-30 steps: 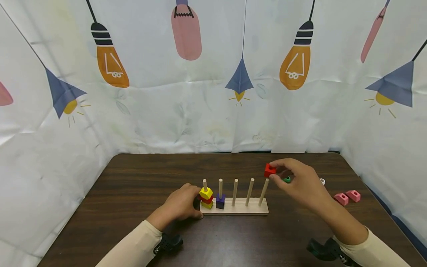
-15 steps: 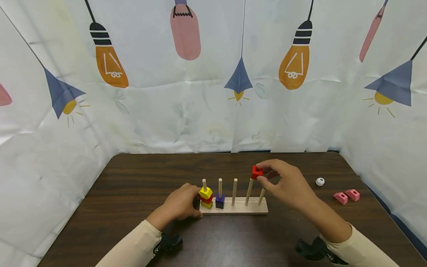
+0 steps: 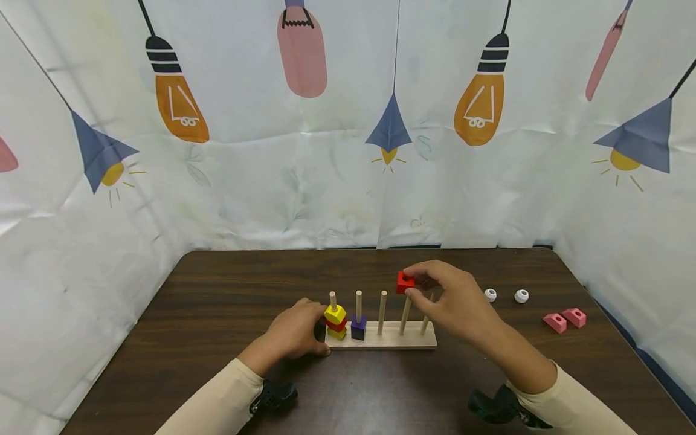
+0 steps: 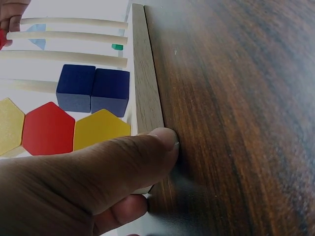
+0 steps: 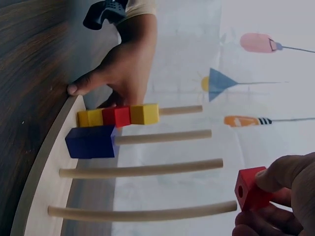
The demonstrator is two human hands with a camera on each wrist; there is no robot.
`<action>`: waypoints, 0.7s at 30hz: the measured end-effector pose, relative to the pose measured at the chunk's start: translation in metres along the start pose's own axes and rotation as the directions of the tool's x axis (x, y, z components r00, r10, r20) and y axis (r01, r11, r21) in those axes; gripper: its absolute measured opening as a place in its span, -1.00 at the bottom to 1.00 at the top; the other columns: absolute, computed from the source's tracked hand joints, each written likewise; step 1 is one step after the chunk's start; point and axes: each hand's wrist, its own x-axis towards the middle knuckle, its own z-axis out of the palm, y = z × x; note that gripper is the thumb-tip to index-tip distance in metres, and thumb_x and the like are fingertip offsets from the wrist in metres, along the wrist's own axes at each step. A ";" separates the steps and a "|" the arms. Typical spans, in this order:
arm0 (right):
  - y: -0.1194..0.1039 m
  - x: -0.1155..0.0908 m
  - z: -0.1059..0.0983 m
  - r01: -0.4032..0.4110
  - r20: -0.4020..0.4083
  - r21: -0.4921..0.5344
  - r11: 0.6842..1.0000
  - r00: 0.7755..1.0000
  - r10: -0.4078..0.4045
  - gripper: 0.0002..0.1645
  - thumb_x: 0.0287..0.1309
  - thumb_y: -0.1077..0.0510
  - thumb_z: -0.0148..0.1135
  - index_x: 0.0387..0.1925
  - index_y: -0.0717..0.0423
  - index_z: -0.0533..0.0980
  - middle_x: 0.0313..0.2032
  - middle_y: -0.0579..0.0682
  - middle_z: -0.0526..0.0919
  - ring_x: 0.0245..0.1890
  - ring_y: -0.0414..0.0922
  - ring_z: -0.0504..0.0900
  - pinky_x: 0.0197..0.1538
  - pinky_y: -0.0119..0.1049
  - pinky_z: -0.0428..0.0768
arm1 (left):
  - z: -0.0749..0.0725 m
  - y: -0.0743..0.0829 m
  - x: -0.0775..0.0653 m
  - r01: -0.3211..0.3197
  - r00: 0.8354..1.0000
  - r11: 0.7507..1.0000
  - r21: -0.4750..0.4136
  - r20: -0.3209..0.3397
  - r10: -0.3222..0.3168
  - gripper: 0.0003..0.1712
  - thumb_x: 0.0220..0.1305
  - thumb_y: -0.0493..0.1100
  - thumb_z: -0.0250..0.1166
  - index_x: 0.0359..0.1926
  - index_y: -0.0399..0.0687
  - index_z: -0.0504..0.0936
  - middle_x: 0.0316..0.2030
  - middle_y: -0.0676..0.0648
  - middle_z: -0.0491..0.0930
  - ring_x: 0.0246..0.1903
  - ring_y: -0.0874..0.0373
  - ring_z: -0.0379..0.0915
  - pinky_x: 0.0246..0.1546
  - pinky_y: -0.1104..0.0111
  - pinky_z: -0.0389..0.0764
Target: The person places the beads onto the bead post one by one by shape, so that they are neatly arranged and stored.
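My left hand point(image 3: 298, 329) grips the left end of a wooden peg base point(image 3: 388, 343), thumb on the front edge. On its leftmost peg, a yellow hexagonal block point(image 3: 335, 314) tops a red hexagonal block point(image 4: 48, 129) and another yellow one point(image 4: 102, 129). The second peg carries two stacked dark blue cubes point(image 4: 110, 91). The other three pegs are bare. My right hand point(image 3: 448, 296) pinches a red block point(image 5: 248, 189) with a hole through it, between thumb and fingers. The block is close over the tip of the fourth peg point(image 3: 405, 315) in the head view.
Two white beads point(image 3: 521, 296) lie on the dark wood table point(image 3: 244, 284) beyond my right hand. Two pink blocks point(image 3: 555, 322) with holes sit farther right. A small green piece point(image 4: 117, 46) shows past the pegs in the left wrist view. A patterned cloth point(image 3: 261, 181) hangs behind the table.
My right hand has moved left with the red block, from above the rightmost peg to near the fourth. Both white beads now show behind it. My left hand has stayed on the base.
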 end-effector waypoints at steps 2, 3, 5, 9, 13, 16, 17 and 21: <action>-0.001 0.001 0.002 0.001 0.000 0.014 1.000 1.000 -0.001 -0.61 0.14 0.31 0.48 0.02 0.08 0.64 -0.11 -0.13 0.69 -0.20 -0.22 0.67 -0.17 -0.18 0.67 | 0.000 0.000 0.000 -0.004 1.000 1.000 0.000 -0.002 0.004 -0.34 -0.19 0.06 0.72 -0.03 0.06 0.67 -0.12 0.06 0.64 0.00 0.05 0.47 -0.07 0.02 0.60; -0.002 0.001 0.003 0.001 -0.001 0.018 1.000 1.000 -0.001 -0.61 0.15 0.31 0.48 0.02 0.07 0.64 -0.11 -0.14 0.69 -0.20 -0.22 0.67 -0.18 -0.19 0.67 | 0.000 0.000 0.000 -0.005 1.000 1.000 0.001 -0.003 0.005 -0.34 -0.19 0.06 0.72 -0.02 0.06 0.67 -0.12 0.06 0.64 0.00 0.05 0.47 -0.07 0.02 0.60; -0.004 0.002 0.005 0.004 -0.002 0.027 1.000 1.000 -0.004 -0.61 0.14 0.30 0.49 0.01 0.05 0.65 -0.13 -0.17 0.70 -0.20 -0.23 0.67 -0.18 -0.18 0.66 | 0.000 0.000 0.000 -0.009 1.000 1.000 0.002 -0.004 0.009 -0.33 -0.19 0.06 0.72 -0.01 0.05 0.67 -0.11 0.05 0.64 0.01 0.04 0.48 -0.06 0.01 0.60; -0.006 0.003 0.010 0.012 0.002 0.042 0.999 1.000 -0.012 -0.61 0.14 0.29 0.50 0.01 0.05 0.64 -0.13 -0.19 0.69 -0.20 -0.25 0.67 -0.15 -0.19 0.65 | 0.000 0.001 0.000 -0.009 1.000 1.000 -0.001 -0.004 0.009 -0.32 -0.18 0.06 0.72 0.02 0.04 0.68 -0.08 0.04 0.65 0.03 0.03 0.48 -0.04 0.00 0.60; -0.009 0.004 0.015 0.030 0.008 0.056 0.998 0.999 -0.031 -0.60 0.14 0.29 0.50 0.02 0.06 0.64 -0.12 -0.17 0.68 -0.23 -0.27 0.65 -0.18 -0.22 0.65 | 0.001 0.001 -0.001 -0.003 1.000 1.000 -0.005 -0.005 0.003 -0.32 -0.19 0.05 0.73 0.00 0.04 0.68 -0.10 0.05 0.65 0.02 0.03 0.48 -0.04 0.00 0.60; -0.010 0.005 0.018 0.046 0.010 0.063 0.997 0.999 -0.047 -0.60 0.14 0.29 0.51 0.02 0.06 0.64 -0.13 -0.17 0.67 -0.27 -0.26 0.62 -0.22 -0.26 0.63 | 0.001 0.001 -0.001 0.001 1.000 1.000 -0.005 -0.005 -0.001 -0.32 -0.20 0.05 0.73 0.00 0.05 0.68 -0.11 0.05 0.65 0.02 0.04 0.48 -0.05 0.00 0.60; -0.011 0.006 0.019 0.049 0.010 0.068 0.996 0.999 -0.050 -0.60 0.14 0.29 0.51 0.02 0.06 0.64 -0.13 -0.17 0.67 -0.28 -0.25 0.61 -0.23 -0.26 0.62 | 0.000 0.001 -0.001 0.001 1.000 1.000 -0.005 -0.006 -0.001 -0.32 -0.20 0.05 0.73 0.00 0.04 0.68 -0.12 0.05 0.65 0.01 0.04 0.48 -0.06 0.00 0.60; -0.015 0.008 0.023 0.056 0.013 0.088 0.995 0.998 -0.057 -0.60 0.13 0.30 0.51 0.02 0.07 0.64 -0.11 -0.15 0.68 -0.26 -0.24 0.62 -0.26 -0.25 0.62 | 0.000 0.001 -0.001 0.004 1.000 1.000 -0.004 -0.006 -0.004 -0.32 -0.21 0.06 0.73 0.00 0.05 0.68 -0.12 0.05 0.65 0.00 0.04 0.48 -0.06 0.00 0.61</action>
